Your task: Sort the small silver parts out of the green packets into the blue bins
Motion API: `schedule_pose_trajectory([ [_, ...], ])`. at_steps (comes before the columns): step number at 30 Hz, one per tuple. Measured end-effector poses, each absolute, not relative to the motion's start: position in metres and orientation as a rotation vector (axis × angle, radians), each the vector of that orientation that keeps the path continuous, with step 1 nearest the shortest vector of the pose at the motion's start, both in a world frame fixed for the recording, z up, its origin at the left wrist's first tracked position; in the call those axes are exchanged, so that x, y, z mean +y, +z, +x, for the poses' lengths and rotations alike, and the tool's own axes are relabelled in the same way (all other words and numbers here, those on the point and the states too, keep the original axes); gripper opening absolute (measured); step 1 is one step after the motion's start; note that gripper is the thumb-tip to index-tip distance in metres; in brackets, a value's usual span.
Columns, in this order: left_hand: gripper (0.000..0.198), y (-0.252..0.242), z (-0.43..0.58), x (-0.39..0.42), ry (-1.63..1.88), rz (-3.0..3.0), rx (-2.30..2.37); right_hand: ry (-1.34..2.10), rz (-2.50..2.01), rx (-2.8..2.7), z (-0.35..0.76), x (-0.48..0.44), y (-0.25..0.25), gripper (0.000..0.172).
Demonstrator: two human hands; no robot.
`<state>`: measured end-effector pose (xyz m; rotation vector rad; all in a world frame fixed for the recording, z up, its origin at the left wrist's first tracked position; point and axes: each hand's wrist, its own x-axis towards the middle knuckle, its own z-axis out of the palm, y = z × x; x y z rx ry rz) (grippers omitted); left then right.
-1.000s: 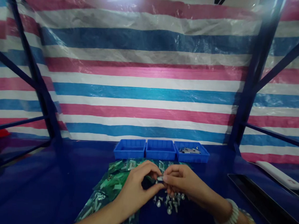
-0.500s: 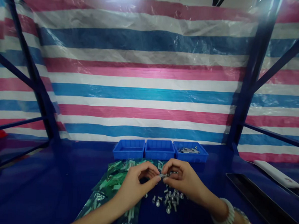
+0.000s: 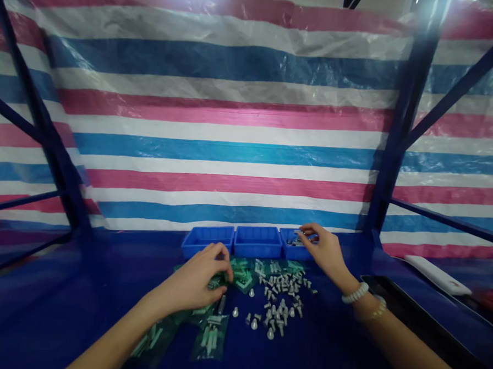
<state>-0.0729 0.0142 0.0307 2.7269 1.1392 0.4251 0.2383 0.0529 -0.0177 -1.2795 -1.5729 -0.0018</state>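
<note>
My right hand [image 3: 324, 250] is over the right blue bin [image 3: 285, 245], where metal pieces lie. Its thumb and fingertips close on what looks like a small metal piece [image 3: 298, 233], partly hidden by the fingers. My left hand [image 3: 202, 278] hovers by green-tinted plastic packets [image 3: 241, 280], fingers curled and thumb apart, with nothing visible in its grasp. Below its thumb a small grey piece [image 3: 222, 304] shows. Between and below the hands, many loose metal screws [image 3: 279, 313] are scattered on the blue tabletop.
Two more blue bins, the left one [image 3: 207, 238] and the middle one [image 3: 259, 241], stand in a row at the back. A black flat panel [image 3: 421, 326] and a white long object [image 3: 438, 276] lie at right. Blue frame posts [image 3: 389, 175] and a striped sheet [image 3: 233, 115] enclose the table.
My hands have parted from around a small metal piece. The right hand has moved up and right to the right bin; the left has drawn back left over the packets. The view has shifted slightly.
</note>
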Motion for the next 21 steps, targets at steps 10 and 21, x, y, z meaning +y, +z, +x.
schedule_pose_trajectory([
  [10, 0.012, 0.017, -0.069, 0.007, 0.191, 2.913, 1.267, -0.009, -1.221, -1.653, 0.225, 0.040, -0.017, 0.020],
  [21, 0.029, 0.028, -0.018, 0.014, 0.868, 2.276, 0.794, 1.080, -1.055, -1.537, 0.188, 0.012, -0.011, 0.033],
])
